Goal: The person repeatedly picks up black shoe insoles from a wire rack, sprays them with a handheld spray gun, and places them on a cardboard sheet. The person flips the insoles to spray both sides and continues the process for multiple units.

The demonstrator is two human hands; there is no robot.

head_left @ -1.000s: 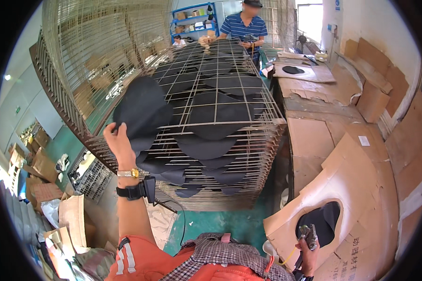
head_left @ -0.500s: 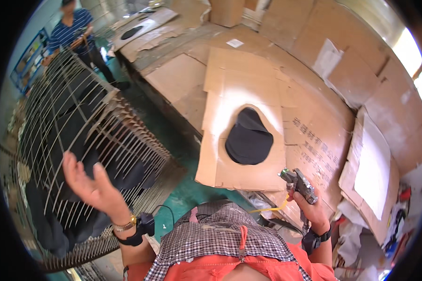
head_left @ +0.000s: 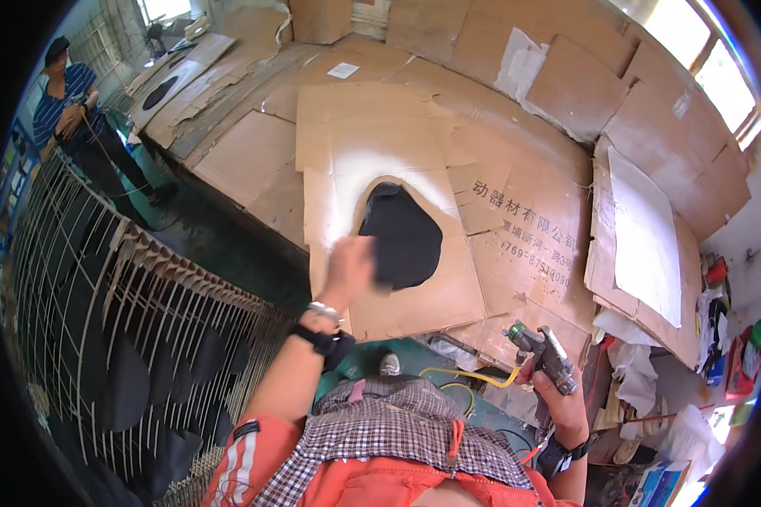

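A flat, egg-shaped black sheet [head_left: 407, 241] lies on a cardboard piece [head_left: 397, 317] on the workbench, with white overspray around its upper part. Its top edge looks slightly turned over. My left hand [head_left: 351, 272] is at the sheet's lower left edge; its fingers are smeared by motion, so whether they grip the sheet cannot be told. Over the bench's near right edge, my right hand [head_left: 558, 395] is closed around a metal spray gun [head_left: 551, 355] with a green part at its front. A yellow hose [head_left: 473, 376] runs near the gun.
At left stands a wire rack [head_left: 84, 338] hung with several dark sheets. Beyond it is another person [head_left: 72, 110] in a striped shirt. A cardboard panel with white paper [head_left: 647, 237] leans at right, above assorted clutter [head_left: 727, 346]. Another black piece [head_left: 161, 93] lies at the far left.
My left hand has moved from above the rack to the black sheet's edge. The sheet's folded-over top now lies flatter. My right hand still holds the spray gun; the view has shifted right.
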